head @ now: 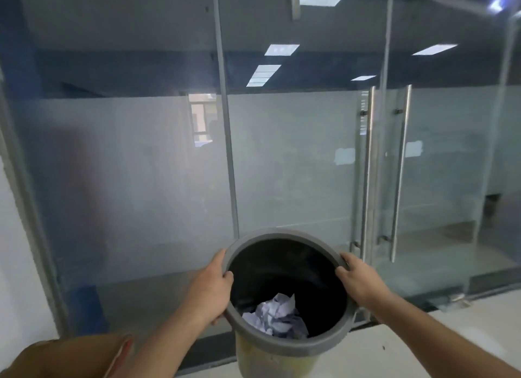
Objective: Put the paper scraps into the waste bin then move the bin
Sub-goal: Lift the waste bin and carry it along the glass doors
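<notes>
I hold a round waste bin (282, 346) in front of me, with a grey rim, a black inside and a pale yellowish wall. Crumpled white paper scraps (277, 314) lie at its bottom. My left hand (211, 287) grips the rim on the left side, fingers curled over the edge. On the right side of the rim my right hand (359, 281) is closed in the same way. The bin's base is cut off by the lower edge of the view.
A frosted glass partition (141, 166) fills the view straight ahead. To the right stands a glass double door with two long steel handles (400, 174). Light floor tiles (423, 344) run along the lower right. A brown object (64, 358) sits at the lower left corner.
</notes>
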Available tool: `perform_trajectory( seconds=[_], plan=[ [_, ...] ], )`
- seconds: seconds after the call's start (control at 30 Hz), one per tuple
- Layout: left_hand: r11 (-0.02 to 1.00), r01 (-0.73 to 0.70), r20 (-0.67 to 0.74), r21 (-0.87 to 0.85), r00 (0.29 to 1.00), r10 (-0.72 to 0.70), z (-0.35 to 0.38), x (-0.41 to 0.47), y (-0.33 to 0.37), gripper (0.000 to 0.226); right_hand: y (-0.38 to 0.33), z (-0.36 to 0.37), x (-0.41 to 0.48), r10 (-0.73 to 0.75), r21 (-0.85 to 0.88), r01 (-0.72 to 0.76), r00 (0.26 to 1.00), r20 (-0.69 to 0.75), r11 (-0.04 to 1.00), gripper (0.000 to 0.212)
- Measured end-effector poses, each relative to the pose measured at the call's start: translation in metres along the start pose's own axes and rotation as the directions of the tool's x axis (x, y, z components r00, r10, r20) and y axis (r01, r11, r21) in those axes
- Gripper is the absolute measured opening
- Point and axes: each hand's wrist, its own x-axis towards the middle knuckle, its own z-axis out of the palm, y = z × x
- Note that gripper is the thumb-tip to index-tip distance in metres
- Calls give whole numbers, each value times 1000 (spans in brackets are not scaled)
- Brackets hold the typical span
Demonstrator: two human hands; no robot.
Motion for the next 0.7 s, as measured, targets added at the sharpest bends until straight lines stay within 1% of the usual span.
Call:
perform_trajectory(
  seconds=[0.17, 0.23, 0.37, 0.53, 0.7],
  plan=[
    [989, -144, 143, -25, 979, 146, 66, 31, 42, 56, 46, -63, -19, 154, -41, -162, 976, -156, 986, 34],
    [980, -190, 206, -56, 958, 197, 100, 39, 63, 56, 67, -92, -30, 215, -58, -234, 948, -234, 970, 32],
    [963, -238, 311, -124, 913, 266, 162, 43, 106, 57, 103, -142, -55, 292, -50, -329, 889, -353, 943, 31],
    [951, -251, 394, -178, 868, 303, 210, 35, 147, 57, 137, -182, -70, 326, -64, -385, 848, -418, 921, 30],
    [946, -272, 397, -179, 860, 322, 234, 42, 181, 56, 164, -211, -56, 337, -37, -388, 840, -424, 921, 26]
  ],
)
